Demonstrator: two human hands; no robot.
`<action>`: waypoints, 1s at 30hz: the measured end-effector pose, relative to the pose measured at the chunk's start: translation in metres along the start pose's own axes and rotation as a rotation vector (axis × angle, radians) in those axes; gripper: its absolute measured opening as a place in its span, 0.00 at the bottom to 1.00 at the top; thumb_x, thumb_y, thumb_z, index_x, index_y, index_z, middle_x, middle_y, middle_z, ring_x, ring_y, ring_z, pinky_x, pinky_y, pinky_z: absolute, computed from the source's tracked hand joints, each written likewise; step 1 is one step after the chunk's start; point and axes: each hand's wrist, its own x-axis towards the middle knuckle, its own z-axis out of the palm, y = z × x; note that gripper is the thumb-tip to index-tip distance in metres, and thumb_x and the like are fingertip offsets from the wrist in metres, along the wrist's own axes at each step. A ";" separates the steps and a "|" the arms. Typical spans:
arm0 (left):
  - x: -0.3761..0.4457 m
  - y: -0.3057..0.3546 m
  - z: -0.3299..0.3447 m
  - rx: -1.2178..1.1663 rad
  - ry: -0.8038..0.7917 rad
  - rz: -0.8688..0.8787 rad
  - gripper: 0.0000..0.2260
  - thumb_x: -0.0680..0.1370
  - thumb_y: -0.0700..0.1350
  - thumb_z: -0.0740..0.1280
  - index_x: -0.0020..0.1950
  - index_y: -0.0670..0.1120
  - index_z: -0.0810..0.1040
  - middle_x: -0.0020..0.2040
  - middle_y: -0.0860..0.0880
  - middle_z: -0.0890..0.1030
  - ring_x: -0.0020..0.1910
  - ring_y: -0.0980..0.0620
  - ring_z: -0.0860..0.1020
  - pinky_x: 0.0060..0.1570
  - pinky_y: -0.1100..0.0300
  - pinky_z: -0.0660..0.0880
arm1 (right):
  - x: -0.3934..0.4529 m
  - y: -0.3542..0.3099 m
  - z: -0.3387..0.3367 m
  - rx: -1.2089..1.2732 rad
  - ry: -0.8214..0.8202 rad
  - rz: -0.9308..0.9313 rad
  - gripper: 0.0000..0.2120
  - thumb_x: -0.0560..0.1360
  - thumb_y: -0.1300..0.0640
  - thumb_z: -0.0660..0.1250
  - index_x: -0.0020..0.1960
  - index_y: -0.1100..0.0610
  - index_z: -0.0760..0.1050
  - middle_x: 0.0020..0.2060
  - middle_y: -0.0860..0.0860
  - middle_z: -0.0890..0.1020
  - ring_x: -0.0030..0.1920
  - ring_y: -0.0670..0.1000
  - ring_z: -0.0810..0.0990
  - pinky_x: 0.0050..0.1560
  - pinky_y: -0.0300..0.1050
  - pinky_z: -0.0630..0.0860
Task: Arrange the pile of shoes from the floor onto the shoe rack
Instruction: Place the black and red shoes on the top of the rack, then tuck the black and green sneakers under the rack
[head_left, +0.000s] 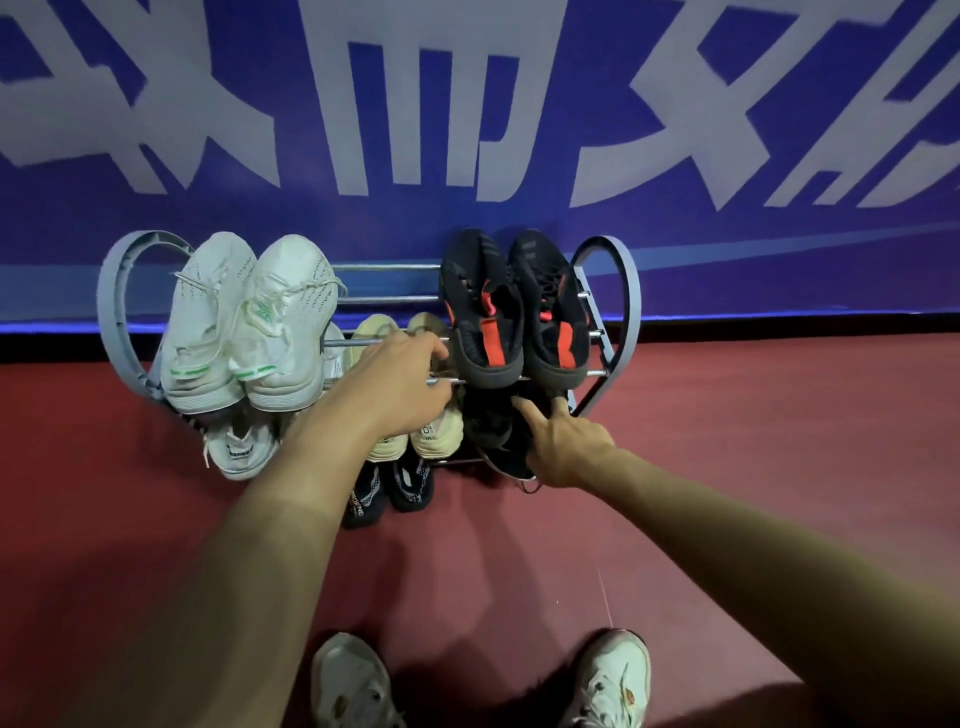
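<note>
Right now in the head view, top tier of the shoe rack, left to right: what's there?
Grey heart-shaped left end frame → white mesh sneaker pair with green heel stripes → bare metal rails → black knit sneaker pair with red straps → grey heart-shaped right end frame.

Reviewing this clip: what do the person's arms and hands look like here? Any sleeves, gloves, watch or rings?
Both forearms are bare, with no sleeves in view. The left hand and right hand wear no gloves, and no watch, bracelet or ring shows on either wrist or on the visible fingers.
</note>
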 end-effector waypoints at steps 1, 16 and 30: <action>0.000 -0.001 0.001 0.001 -0.005 -0.002 0.17 0.78 0.50 0.67 0.66 0.50 0.74 0.62 0.47 0.77 0.63 0.45 0.75 0.63 0.46 0.73 | 0.008 0.000 0.003 -0.008 -0.019 0.006 0.39 0.77 0.51 0.61 0.80 0.40 0.43 0.76 0.62 0.54 0.59 0.65 0.79 0.51 0.57 0.75; 0.010 -0.011 0.007 0.070 -0.075 -0.007 0.19 0.78 0.51 0.66 0.68 0.51 0.73 0.66 0.47 0.74 0.66 0.46 0.73 0.65 0.46 0.72 | 0.035 -0.027 0.042 0.169 -0.159 0.064 0.32 0.81 0.48 0.62 0.80 0.52 0.51 0.69 0.66 0.59 0.64 0.67 0.74 0.65 0.55 0.71; 0.006 -0.013 0.027 0.123 -0.160 -0.028 0.16 0.78 0.50 0.66 0.65 0.49 0.76 0.60 0.46 0.79 0.62 0.44 0.76 0.64 0.50 0.72 | -0.030 -0.003 0.034 0.182 -0.112 0.083 0.37 0.70 0.30 0.69 0.68 0.54 0.70 0.62 0.59 0.70 0.60 0.64 0.77 0.61 0.56 0.77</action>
